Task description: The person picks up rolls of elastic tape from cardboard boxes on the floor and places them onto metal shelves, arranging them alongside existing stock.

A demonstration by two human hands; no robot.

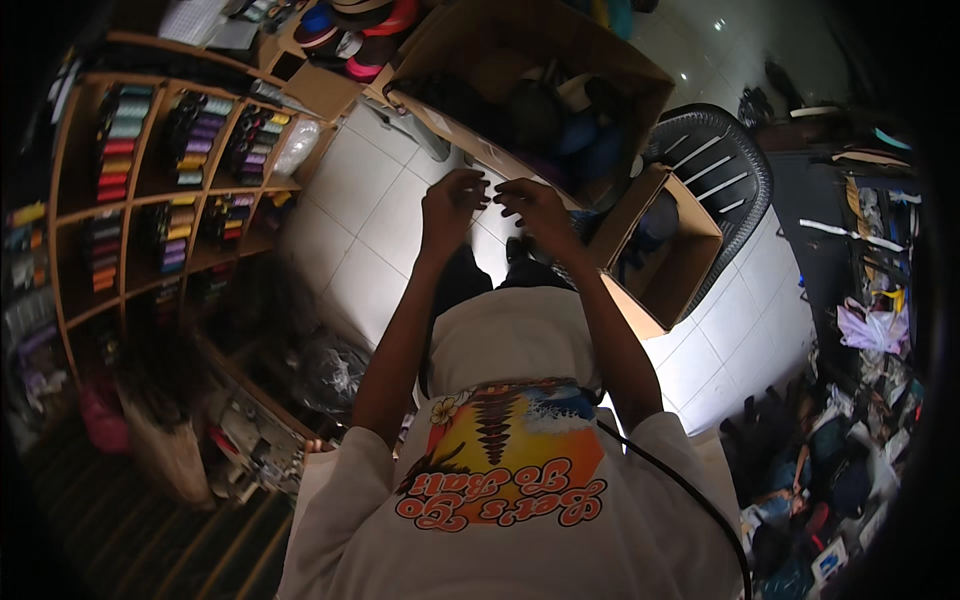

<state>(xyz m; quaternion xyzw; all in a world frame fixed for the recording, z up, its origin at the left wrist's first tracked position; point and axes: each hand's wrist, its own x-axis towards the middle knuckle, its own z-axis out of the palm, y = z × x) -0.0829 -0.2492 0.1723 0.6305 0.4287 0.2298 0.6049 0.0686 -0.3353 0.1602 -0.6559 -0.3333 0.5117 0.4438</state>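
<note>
My left hand (453, 207) and my right hand (535, 211) are raised in front of my waist, fingertips facing each other across a narrow gap. Both have bent, pinched-looking fingers; anything between them is too small and dark to make out. Just beyond my hands stands a large open cardboard box (625, 65) with dark and blue items inside. A smaller open cardboard box (705, 240), nearest my right hand, holds a dark blue item and rests on a black plastic chair (755, 175).
To the left, a wooden shelf (60, 215) holds thread spools (118, 150) in several colours. White floor tiles (375, 205) lie beyond my left arm. A cluttered pile (830, 470) of bags and dark items is at the right. A black cable (680, 480) crosses my shirt.
</note>
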